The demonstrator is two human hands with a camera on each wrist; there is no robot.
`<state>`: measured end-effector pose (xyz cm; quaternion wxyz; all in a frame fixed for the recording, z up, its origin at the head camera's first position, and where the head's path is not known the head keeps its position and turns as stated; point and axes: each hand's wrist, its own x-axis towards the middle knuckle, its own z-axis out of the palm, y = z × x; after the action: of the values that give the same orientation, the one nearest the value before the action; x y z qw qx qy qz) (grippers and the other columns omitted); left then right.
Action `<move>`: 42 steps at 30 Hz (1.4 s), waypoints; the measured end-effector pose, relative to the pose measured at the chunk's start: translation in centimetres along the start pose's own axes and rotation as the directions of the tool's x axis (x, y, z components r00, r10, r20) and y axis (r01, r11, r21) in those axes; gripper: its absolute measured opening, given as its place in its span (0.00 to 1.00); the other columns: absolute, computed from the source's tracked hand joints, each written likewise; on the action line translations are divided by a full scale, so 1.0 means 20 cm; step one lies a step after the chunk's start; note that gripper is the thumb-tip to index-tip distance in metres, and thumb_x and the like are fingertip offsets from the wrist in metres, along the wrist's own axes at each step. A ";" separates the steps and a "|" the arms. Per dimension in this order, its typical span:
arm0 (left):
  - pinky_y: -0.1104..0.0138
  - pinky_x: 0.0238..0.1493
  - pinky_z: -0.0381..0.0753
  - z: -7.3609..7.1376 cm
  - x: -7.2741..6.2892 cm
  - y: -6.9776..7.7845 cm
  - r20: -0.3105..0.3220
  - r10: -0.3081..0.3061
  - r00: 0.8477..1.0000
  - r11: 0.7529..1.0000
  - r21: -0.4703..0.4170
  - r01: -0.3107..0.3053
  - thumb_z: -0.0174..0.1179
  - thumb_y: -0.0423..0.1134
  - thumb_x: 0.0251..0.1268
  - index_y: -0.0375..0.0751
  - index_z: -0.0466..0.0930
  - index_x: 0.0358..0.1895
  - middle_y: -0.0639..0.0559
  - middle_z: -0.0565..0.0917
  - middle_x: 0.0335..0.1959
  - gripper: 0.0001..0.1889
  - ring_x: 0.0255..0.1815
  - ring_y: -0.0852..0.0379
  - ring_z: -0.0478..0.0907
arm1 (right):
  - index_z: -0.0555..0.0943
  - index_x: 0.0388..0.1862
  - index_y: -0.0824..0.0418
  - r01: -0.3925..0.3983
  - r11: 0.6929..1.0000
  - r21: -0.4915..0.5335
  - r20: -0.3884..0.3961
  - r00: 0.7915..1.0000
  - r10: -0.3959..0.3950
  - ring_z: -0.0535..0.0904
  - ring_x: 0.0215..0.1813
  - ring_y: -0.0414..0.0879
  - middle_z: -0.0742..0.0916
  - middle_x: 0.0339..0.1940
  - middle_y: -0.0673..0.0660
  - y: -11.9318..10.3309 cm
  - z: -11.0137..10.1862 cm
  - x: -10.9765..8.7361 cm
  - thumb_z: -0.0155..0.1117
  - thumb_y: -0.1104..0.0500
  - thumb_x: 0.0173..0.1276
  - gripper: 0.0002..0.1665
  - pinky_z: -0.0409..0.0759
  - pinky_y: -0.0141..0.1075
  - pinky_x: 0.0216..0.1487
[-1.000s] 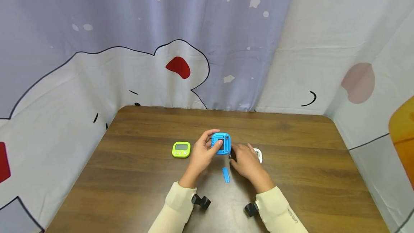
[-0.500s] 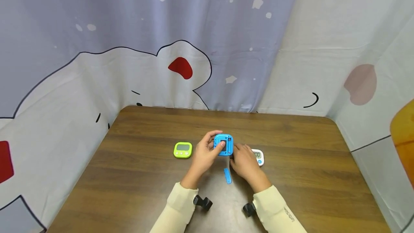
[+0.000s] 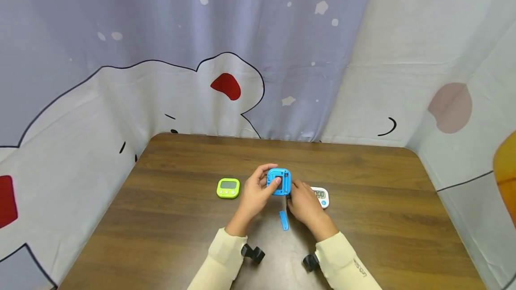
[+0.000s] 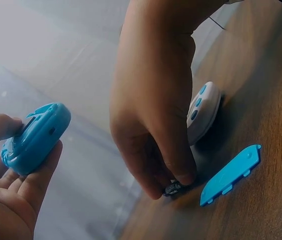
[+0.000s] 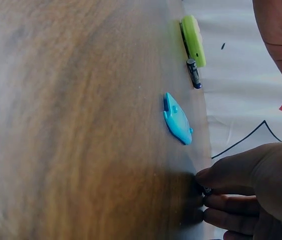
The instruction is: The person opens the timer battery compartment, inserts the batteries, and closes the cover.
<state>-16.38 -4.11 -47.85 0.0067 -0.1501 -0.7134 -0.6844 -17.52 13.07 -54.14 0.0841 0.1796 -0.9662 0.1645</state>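
My left hand (image 3: 253, 194) holds a blue digital timer (image 3: 284, 182) above the table, back side up, thumb across it. Its battery compartment is uncovered. Close to the tabletop, my right hand (image 3: 305, 202) pinches a small dark battery (image 4: 172, 188) between thumb and fingertips; most of it is hidden by the fingers. The loose blue battery cover (image 3: 284, 220) lies on the wood between the wrists. Another dark battery (image 5: 193, 73) shows on the table in the right wrist view, near the green timer's edge.
A green timer (image 3: 228, 188) lies left of my left hand, screen up. Beside my right hand is a white timer (image 3: 320, 197), partly covered by it. The brown table (image 3: 375, 182) ends at a printed curtain (image 3: 298, 57) at the back.
My right hand has drawn in its fingers near the blue timer, uncovering more of the white timer's screen. The blue timer stays in my left hand; the head view has shifted slightly.
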 end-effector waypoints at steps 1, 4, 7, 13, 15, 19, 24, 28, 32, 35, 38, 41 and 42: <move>0.65 0.42 0.83 0.00 0.00 0.00 -0.001 0.000 1.000 1.000 -0.001 0.000 0.61 0.34 0.69 0.38 0.72 0.62 0.39 0.80 0.52 0.20 0.52 0.46 0.81 | 0.82 0.46 0.69 0.005 1.000 -0.004 -0.005 1.000 -0.005 0.79 0.45 0.59 0.82 0.44 0.61 0.00 0.00 0.00 0.68 0.66 0.58 0.16 0.76 0.50 0.53; 0.64 0.42 0.83 0.00 0.00 0.00 0.000 0.000 1.000 1.000 0.000 0.000 0.61 0.34 0.69 0.37 0.72 0.62 0.39 0.81 0.52 0.21 0.52 0.46 0.81 | 0.82 0.43 0.69 0.021 1.000 -0.018 -0.025 0.999 -0.022 0.79 0.43 0.58 0.82 0.41 0.61 0.00 0.00 0.00 0.69 0.66 0.57 0.15 0.76 0.50 0.52; 0.65 0.43 0.83 0.01 0.00 0.00 0.011 -0.012 1.000 1.000 0.004 0.012 0.60 0.34 0.69 0.36 0.71 0.63 0.39 0.80 0.53 0.21 0.53 0.47 0.80 | 0.82 0.41 0.69 0.037 0.999 -0.034 -0.047 0.998 -0.039 0.79 0.43 0.58 0.82 0.40 0.60 0.01 0.00 -0.01 0.71 0.65 0.55 0.15 0.75 0.50 0.54; 0.65 0.45 0.82 0.02 0.00 0.00 0.013 -0.009 1.000 1.000 0.003 0.009 0.60 0.34 0.69 0.33 0.70 0.63 0.38 0.80 0.54 0.22 0.54 0.47 0.80 | 0.83 0.42 0.69 0.075 0.993 -0.090 -0.055 0.995 -0.080 0.80 0.46 0.59 0.83 0.38 0.60 0.01 0.00 -0.01 0.72 0.63 0.54 0.16 0.70 0.56 0.61; 0.64 0.45 0.82 0.02 0.01 -0.03 0.005 0.001 1.000 1.000 0.000 -0.001 0.61 0.35 0.69 0.33 0.70 0.64 0.39 0.80 0.54 0.23 0.54 0.47 0.80 | 0.83 0.42 0.68 0.085 0.990 -0.110 -0.049 0.995 -0.090 0.80 0.45 0.59 0.83 0.37 0.60 0.01 0.00 0.00 0.72 0.63 0.55 0.16 0.69 0.57 0.63; 0.64 0.45 0.82 0.02 0.03 -0.13 -0.003 0.009 1.000 1.000 -0.006 -0.009 0.62 0.43 0.68 0.41 0.71 0.64 0.44 0.81 0.54 0.23 0.54 0.52 0.80 | 0.83 0.44 0.68 0.094 0.989 -0.112 -0.070 0.992 -0.102 0.81 0.45 0.60 0.84 0.40 0.62 0.01 0.00 0.00 0.71 0.60 0.56 0.18 0.69 0.58 0.63; 0.65 0.46 0.82 0.02 0.03 -0.15 -0.007 0.002 1.000 1.000 -0.004 -0.002 0.62 0.42 0.68 0.46 0.72 0.63 0.46 0.81 0.54 0.22 0.53 0.53 0.81 | 0.81 0.46 0.67 0.070 0.997 -0.030 -0.138 0.988 -0.073 0.78 0.42 0.59 0.81 0.37 0.62 0.00 -0.01 -0.01 0.65 0.59 0.58 0.18 0.73 0.53 0.55; 0.65 0.45 0.83 0.02 0.02 -0.08 -0.015 0.034 0.999 0.999 -0.001 -0.034 0.61 0.34 0.69 0.36 0.72 0.63 0.40 0.80 0.54 0.21 0.53 0.48 0.81 | 0.80 0.47 0.65 -0.020 0.997 0.068 -0.132 0.991 0.029 0.74 0.37 0.55 0.77 0.36 0.59 -0.01 -0.04 -0.02 0.61 0.56 0.62 0.17 0.75 0.49 0.45; 0.65 0.42 0.83 0.01 0.00 0.00 -0.012 0.052 0.999 0.999 0.010 -0.052 0.60 0.31 0.69 0.31 0.71 0.62 0.37 0.80 0.53 0.21 0.52 0.45 0.81 | 0.79 0.51 0.64 -0.110 0.970 0.217 -0.122 0.983 0.138 0.75 0.41 0.52 0.77 0.41 0.58 -0.01 -0.07 -0.03 0.54 0.54 0.72 0.17 0.77 0.47 0.44; 0.66 0.42 0.83 0.01 0.00 0.01 -0.012 0.039 0.999 0.999 0.021 -0.039 0.60 0.32 0.68 0.32 0.71 0.62 0.38 0.80 0.52 0.20 0.51 0.46 0.81 | 0.79 0.48 0.62 -0.116 0.919 0.376 -0.179 0.964 0.195 0.76 0.44 0.52 0.78 0.42 0.57 -0.01 -0.08 -0.04 0.48 0.55 0.77 0.16 0.77 0.47 0.46; 0.65 0.42 0.83 0.01 0.00 0.01 -0.019 0.032 0.999 0.999 0.020 -0.032 0.61 0.31 0.68 0.33 0.71 0.62 0.38 0.80 0.52 0.20 0.51 0.47 0.81 | 0.80 0.43 0.61 -0.088 0.848 0.523 -0.280 0.922 0.268 0.78 0.39 0.50 0.79 0.37 0.57 0.00 -0.08 -0.05 0.44 0.57 0.80 0.16 0.77 0.43 0.41; 0.65 0.42 0.83 0.01 0.00 0.01 -0.027 0.028 0.999 0.999 0.021 -0.028 0.61 0.31 0.67 0.34 0.72 0.61 0.39 0.80 0.52 0.20 0.51 0.47 0.81 | 0.79 0.39 0.61 -0.055 0.753 0.656 -0.330 0.876 0.351 0.77 0.32 0.48 0.79 0.31 0.57 0.00 -0.08 -0.05 0.39 0.59 0.81 0.19 0.77 0.38 0.35; 0.66 0.42 0.83 0.02 0.00 0.01 -0.028 0.028 0.999 0.999 0.022 -0.027 0.61 0.32 0.67 0.34 0.72 0.61 0.39 0.81 0.52 0.20 0.50 0.47 0.81 | 0.79 0.39 0.63 -0.045 0.711 0.702 -0.327 0.866 0.378 0.77 0.30 0.49 0.79 0.29 0.58 -0.01 -0.08 -0.05 0.38 0.59 0.82 0.20 0.78 0.37 0.33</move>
<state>-16.26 -3.82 -47.70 0.0277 -0.1501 -0.7187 -0.6784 -16.42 13.81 -52.80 0.2133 0.0392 -0.8080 0.5479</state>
